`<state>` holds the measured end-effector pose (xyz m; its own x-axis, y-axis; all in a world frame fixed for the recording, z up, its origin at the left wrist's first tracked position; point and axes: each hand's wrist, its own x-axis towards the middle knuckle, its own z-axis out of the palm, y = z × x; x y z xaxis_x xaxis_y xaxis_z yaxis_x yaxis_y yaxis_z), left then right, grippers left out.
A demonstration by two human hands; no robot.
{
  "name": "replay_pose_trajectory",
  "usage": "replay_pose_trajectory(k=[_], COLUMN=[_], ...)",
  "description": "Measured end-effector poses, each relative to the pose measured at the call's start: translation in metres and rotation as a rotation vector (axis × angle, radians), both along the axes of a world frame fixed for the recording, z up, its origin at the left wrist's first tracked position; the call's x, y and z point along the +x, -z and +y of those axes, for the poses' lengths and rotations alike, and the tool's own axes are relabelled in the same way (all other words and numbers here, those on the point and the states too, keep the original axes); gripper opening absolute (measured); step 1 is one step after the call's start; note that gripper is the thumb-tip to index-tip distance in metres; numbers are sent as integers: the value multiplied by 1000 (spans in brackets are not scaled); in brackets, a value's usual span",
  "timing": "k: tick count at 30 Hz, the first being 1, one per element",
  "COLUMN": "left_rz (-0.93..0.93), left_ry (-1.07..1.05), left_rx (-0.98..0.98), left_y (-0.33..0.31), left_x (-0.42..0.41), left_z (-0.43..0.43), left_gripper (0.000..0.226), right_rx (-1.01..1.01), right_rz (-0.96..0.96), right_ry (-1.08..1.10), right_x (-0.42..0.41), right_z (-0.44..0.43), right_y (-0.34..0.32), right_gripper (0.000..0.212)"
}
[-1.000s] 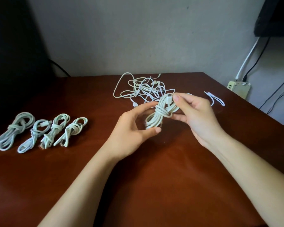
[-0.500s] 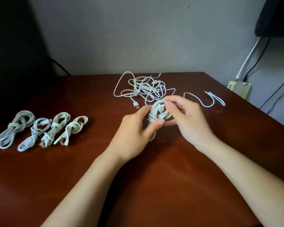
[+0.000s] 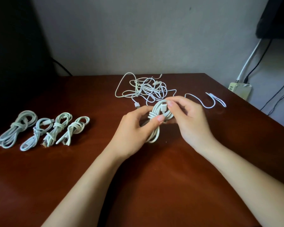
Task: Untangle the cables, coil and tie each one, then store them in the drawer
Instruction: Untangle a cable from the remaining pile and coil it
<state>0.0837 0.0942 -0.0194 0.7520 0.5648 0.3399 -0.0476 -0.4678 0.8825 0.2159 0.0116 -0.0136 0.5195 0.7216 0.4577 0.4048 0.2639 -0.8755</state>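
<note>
No text, label, brand or number can be read anywhere: none on the cable (image 3: 152,115), the coils (image 3: 61,126) or the socket box (image 3: 240,89)
</note>
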Motion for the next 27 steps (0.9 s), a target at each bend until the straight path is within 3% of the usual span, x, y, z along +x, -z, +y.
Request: replay_pose_trajectory(k=[4,13,16,20,27], left_rz=[118,225,241,247,130], left_ry=[-4,-78,1,25,79], left_rx=[-84,144,151,136,25], left_y=[-1,2,3,5,-3], left_x=[1,2,3,3,1], left_z=[-1,-10,-12,-10,-12], left_gripper=[49,36,32,33,32], right_rx=[3,34,-31,-149,-207], right_rz=[-126,-307,-369,-239,18], right_ry=[48,76,85,26,-83], right_x=[1,-3,-2,-5,-5], right_z=[-2,-3,-5,-5,-7], right_y=[0,2,1,-3,-11], right_gripper=[13,10,24,35,29])
